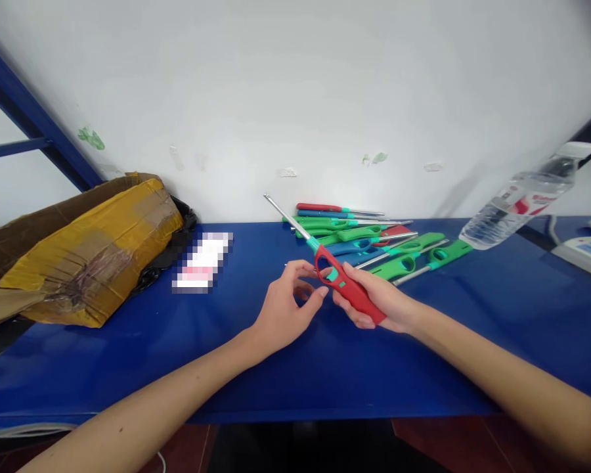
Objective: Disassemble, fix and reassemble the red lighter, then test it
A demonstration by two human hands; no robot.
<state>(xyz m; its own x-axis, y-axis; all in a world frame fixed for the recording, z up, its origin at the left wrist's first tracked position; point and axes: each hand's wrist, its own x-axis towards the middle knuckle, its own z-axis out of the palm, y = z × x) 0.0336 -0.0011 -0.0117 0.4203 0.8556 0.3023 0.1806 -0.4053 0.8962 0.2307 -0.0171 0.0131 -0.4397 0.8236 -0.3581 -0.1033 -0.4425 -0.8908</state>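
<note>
A red long-neck gas lighter [355,295] is gripped by its handle in my right hand [374,294]. Its metal tube slants up to the left, and a teal trigger shows inside the red loop. My left hand [288,305] is just left of the loop, thumb and fingers curved but apart, holding nothing; whether a fingertip touches the lighter I cannot tell. Behind both hands lies a pile of similar lighters, among them a green lighter [394,267], a blue lighter [349,251] and a red lighter [319,207], partly overlapping.
On the blue table [256,387], a box wrapped in yellow-brown tape [98,253] lies at the left beside a blurred-out white rectangle [203,261]. At the right are a tilted plastic water bottle [519,200] and a white device with a display [588,255]. A white wall [295,98] rises behind.
</note>
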